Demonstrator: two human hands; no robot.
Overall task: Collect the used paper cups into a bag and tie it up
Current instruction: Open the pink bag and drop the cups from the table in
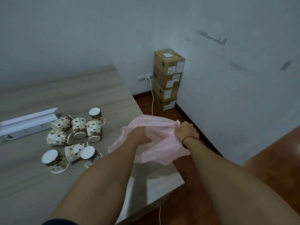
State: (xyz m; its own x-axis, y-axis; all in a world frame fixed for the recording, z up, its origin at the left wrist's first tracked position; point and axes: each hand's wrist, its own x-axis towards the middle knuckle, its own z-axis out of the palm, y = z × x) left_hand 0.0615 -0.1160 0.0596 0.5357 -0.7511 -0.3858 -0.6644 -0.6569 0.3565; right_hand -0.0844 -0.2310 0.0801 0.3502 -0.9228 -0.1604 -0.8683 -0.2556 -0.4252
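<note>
Over the right edge of the surface (97, 95) I'm working the pink bag (162, 148) open. My right hand (186, 131) pinches its rim; my left hand (139, 135) is inside, fingers veiled, so I cannot tell its grip. All the cups (76, 132) lie scattered to the left, none bagged. Next I need a wide mouth, then I reach for one.

Eight cups (94, 131), four boxes (167, 80) (one bag (162, 143))

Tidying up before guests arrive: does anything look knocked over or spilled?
The cups lie jumbled on the table, some upside down, others on their sides. No spill shows. Dark scuffs mark the wall.
</note>
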